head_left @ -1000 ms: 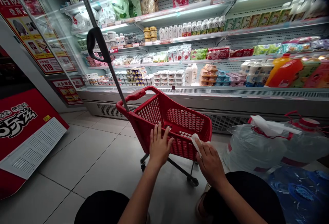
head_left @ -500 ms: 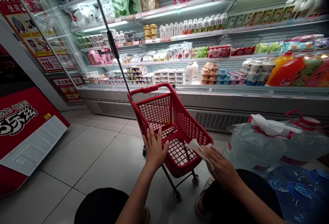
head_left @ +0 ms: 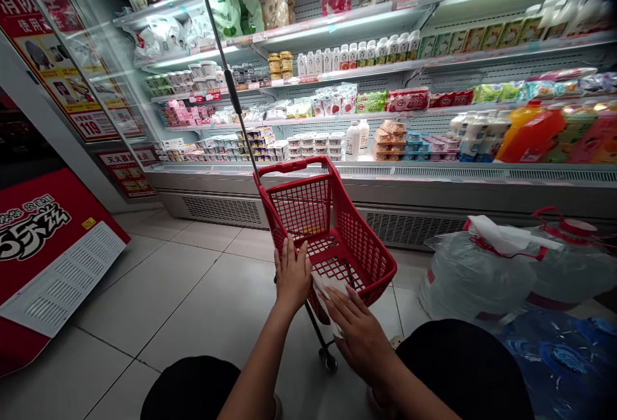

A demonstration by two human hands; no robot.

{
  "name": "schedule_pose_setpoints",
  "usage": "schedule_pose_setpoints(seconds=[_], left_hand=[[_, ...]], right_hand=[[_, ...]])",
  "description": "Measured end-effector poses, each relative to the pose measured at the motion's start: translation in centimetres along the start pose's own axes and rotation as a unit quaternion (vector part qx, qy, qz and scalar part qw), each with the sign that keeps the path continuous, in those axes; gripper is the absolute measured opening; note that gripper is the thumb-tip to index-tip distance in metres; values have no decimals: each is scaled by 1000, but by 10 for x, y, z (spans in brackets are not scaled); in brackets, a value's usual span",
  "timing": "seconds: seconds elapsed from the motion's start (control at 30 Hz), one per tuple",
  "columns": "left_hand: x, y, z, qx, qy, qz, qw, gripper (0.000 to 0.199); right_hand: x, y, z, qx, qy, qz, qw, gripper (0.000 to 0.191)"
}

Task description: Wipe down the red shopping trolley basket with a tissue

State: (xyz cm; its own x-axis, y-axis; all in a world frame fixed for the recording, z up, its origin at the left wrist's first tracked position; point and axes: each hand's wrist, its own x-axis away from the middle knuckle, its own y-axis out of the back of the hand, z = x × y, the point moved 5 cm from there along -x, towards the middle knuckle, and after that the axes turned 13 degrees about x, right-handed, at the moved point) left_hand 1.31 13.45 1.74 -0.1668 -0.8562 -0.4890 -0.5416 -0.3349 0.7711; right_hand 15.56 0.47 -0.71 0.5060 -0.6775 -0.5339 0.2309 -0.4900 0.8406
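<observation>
A small red shopping cart point(head_left: 364, 250) with a lattice basket stands in front of me, and no goods show inside it. My left hand point(head_left: 292, 279) lies with fingers stretched out along the rim of its left side. At the basket's near edge, my right hand point(head_left: 359, 327) presses a white tissue point(head_left: 332, 286) against the red plastic. The tissue is partly hidden under the fingers. A thin black pole point(head_left: 232, 89) rises from the left end of the cart's handle.
Chilled shelves point(head_left: 308, 179) full of yogurts, bottles and bags run behind the cart. Large water jugs point(head_left: 475, 272) in plastic wrap and a blue water barrel point(head_left: 562, 359) stand at the right. A red freezer point(head_left: 53, 266) is at the left, on pale floor tiles point(head_left: 193, 291).
My right hand has moved left with the tissue, from the basket's right corner along its near edge. The cart has turned and shifted slightly, and my left hand has moved a little right with it.
</observation>
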Motion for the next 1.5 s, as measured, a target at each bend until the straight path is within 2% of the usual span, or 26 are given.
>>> schedule_pose_setpoints(seconds=[0.07, 0.13, 0.23, 0.33, 0.43, 0.5, 0.6, 0.7, 0.87, 1.0, 1.17, 1.27, 1.37, 1.43, 1.5], left_hand=[[-2, 4, 5, 1, -11, 18, 1000, 52], [-3, 9, 10, 6, -21, 32, 999, 53], [-4, 14, 16, 9, -28, 52, 998, 53], [-8, 18, 19, 1, -32, 65, 997, 53], [-13, 23, 23, -17, -32, 71, 997, 53], [-17, 28, 24, -36, -37, 62, 997, 53], [-17, 37, 19, -67, -50, 23, 996, 53], [-5, 35, 0, -75, -70, 11, 995, 52], [36, 13, -38, -31, -97, 53, 993, 58], [60, 13, -37, -15, -89, 74, 993, 68], [66, 26, -21, -34, -122, 88, 988, 71], [65, 29, -17, -49, -127, 88, 987, 71], [63, 30, -17, -59, -129, 79, 987, 69], [62, 30, -17, -62, -132, 72, 987, 69], [60, 30, -15, -64, -134, 66, 987, 68]], right_hand=[[8, 5, -18, 3, 28, 14, 1000, 96], [21, 9, -49, 21, 33, 13, 999, 93], [43, 12, -101, 65, 7, -21, 998, 87], [57, 9, -127, 89, -11, -43, 995, 83], [59, 5, -119, 87, -57, -52, 993, 77], [57, 3, -101, 80, -85, -56, 992, 77], [50, 1, -68, 68, -87, -53, 993, 86], [42, 2, -42, 71, -55, -46, 995, 93], [24, 13, -20, 46, 56, 1, 997, 104], [11, 24, -30, 8, 98, 33, 995, 106], [-11, 17, -68, -7, 115, 18, 993, 100], [-34, 2, -102, 4, 82, 18, 996, 92], [-56, -9, -131, 12, 27, 17, 999, 76], [-63, -12, -137, 13, -7, 13, 1000, 67], [-62, -11, -129, 6, -29, 6, 1000, 65]])
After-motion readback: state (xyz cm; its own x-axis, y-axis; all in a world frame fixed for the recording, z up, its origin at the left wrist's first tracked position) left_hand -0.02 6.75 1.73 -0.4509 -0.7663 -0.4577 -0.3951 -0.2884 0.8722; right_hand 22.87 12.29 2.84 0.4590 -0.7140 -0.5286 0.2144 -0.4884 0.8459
